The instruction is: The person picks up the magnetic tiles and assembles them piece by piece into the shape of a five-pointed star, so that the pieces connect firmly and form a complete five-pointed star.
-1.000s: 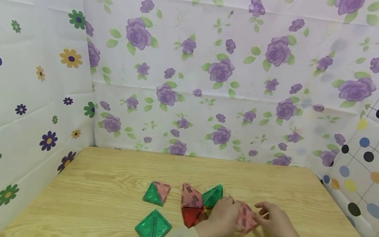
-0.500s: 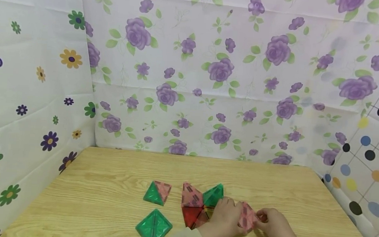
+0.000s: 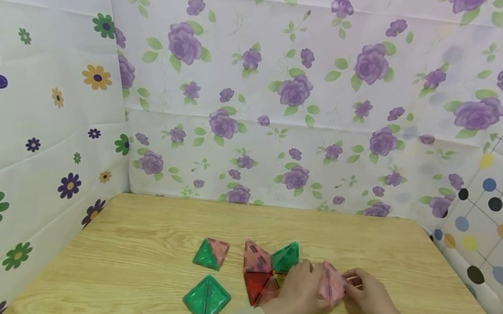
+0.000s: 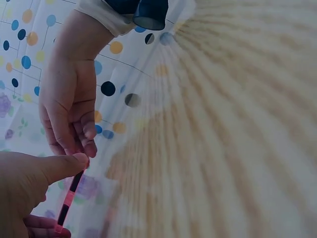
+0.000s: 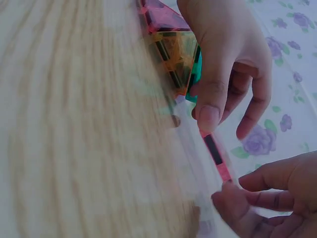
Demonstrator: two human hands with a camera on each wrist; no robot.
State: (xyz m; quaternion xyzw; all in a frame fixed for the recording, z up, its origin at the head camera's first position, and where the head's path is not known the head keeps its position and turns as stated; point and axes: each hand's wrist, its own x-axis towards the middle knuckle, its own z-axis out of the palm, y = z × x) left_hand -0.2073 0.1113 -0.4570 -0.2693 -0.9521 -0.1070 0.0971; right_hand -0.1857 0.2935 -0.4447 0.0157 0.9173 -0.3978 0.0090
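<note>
My left hand grips a translucent pink magnetic tile by its near side, thumb along the edge. At the tile's right corner, my right hand pinches it between thumb and fingers. The right wrist view shows the pink tile edge-on, raised between both hands, with dark magnet strips along its edge. Left of my left hand lies a cluster of joined magnetic tiles: a pink tile, a red tile and a green tile. A yellow-orange tile there is partly hidden by the hand.
On the wooden table, left of the cluster, lie a green-and-pink tile pair and a green tile pair. Flowered cloth hangs behind the table, with patterned cloth at both sides.
My right hand has closed in from the right and now meets the pink tile's corner. The pink tile has turned slightly between the hands. The other tiles stay put.
</note>
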